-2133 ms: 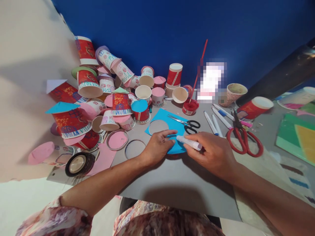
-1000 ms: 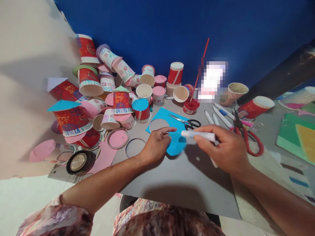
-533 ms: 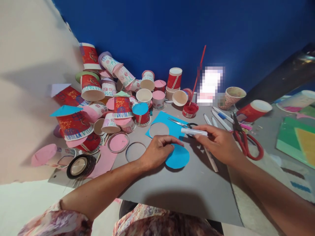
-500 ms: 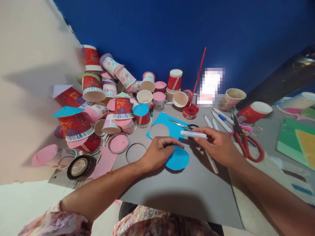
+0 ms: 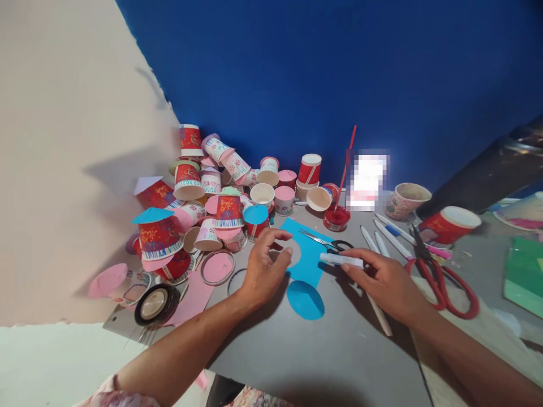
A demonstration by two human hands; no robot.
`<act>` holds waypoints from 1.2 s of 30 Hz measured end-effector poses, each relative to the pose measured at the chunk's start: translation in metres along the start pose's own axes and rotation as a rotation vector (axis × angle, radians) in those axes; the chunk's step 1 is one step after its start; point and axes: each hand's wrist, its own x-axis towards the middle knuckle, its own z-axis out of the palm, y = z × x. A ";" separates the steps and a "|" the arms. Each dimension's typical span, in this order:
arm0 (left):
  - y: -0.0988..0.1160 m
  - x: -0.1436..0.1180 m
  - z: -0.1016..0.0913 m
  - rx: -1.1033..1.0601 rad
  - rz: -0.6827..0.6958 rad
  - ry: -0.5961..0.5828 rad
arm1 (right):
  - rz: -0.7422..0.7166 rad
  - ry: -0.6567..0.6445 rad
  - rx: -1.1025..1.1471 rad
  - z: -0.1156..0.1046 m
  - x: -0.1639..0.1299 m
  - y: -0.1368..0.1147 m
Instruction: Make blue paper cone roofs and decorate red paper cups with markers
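Observation:
My right hand (image 5: 386,282) pinches a small white tube (image 5: 341,260) between thumb and fingers, pointing it left. My left hand (image 5: 269,268) has its thumb and fingers apart with nothing between them, over the left part of the blue paper sheet (image 5: 314,257). A round hole is cut in that sheet. Below the sheet lies a blue paper disc (image 5: 305,300), slightly creased, with neither hand touching it. Small scissors (image 5: 326,242) with black handles lie across the sheet, just above the white tube.
Decorated paper cups (image 5: 229,212) are heaped at the left against the wall. A red paint jar (image 5: 336,218) with a brush stands behind the sheet. Red-handled scissors (image 5: 439,282) and several markers (image 5: 392,237) lie at the right. A tape roll (image 5: 156,304) lies at left.
My left hand has lifted off the blue disc and opened, moving left of it. My right hand still holds the white tube. The view has shifted, so everything sits lower.

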 end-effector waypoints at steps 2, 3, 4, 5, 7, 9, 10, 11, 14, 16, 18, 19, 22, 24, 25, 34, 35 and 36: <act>-0.002 0.002 0.000 -0.001 -0.024 -0.030 | -0.002 0.002 0.012 -0.001 0.000 0.001; -0.004 0.002 0.001 0.002 -0.012 -0.064 | -0.002 0.005 0.017 -0.001 -0.001 0.001; -0.006 0.002 0.003 0.008 0.014 -0.102 | -0.004 0.011 0.018 -0.001 -0.001 0.003; -0.008 0.001 0.005 0.013 0.046 -0.138 | -0.007 0.019 0.017 -0.001 -0.001 0.004; -0.010 -0.001 0.008 0.014 0.097 -0.187 | -0.013 0.038 0.010 -0.001 -0.001 0.008; -0.009 -0.001 0.008 0.001 0.090 -0.178 | -0.018 0.059 0.019 -0.002 0.000 0.012; -0.008 -0.001 0.007 -0.005 0.067 -0.161 | -0.017 0.071 0.035 -0.003 0.001 0.014; -0.005 -0.001 0.005 -0.008 0.042 -0.140 | -0.010 0.091 0.065 -0.004 0.002 0.015; 0.008 0.001 -0.003 0.016 0.027 -0.105 | 0.051 0.163 0.251 -0.008 0.006 0.018; 0.018 0.001 -0.009 0.041 0.078 -0.114 | 0.112 0.217 0.501 -0.010 0.011 0.020; 0.031 0.001 -0.016 0.088 0.138 -0.139 | 0.184 0.232 0.790 -0.012 0.016 0.021; 0.037 0.000 -0.020 0.115 0.153 -0.150 | 0.217 0.245 0.895 -0.014 0.019 0.021; 0.054 -0.005 -0.032 0.140 0.136 -0.144 | 0.277 0.258 1.030 -0.018 0.025 0.022; 0.058 -0.011 -0.043 0.105 0.134 -0.077 | 0.305 0.255 1.050 -0.022 0.026 0.022; 0.057 -0.014 -0.049 0.067 0.134 -0.026 | 0.320 0.250 1.059 -0.023 0.026 0.023; 0.011 -0.065 -0.094 -0.028 -0.192 0.355 | 0.412 0.050 0.999 -0.020 0.018 0.025; 0.007 -0.070 -0.094 -0.009 -0.237 0.346 | 0.408 0.026 0.988 -0.019 0.017 0.025; 0.003 -0.074 -0.093 0.012 -0.274 0.326 | 0.396 0.001 0.979 -0.018 0.017 0.026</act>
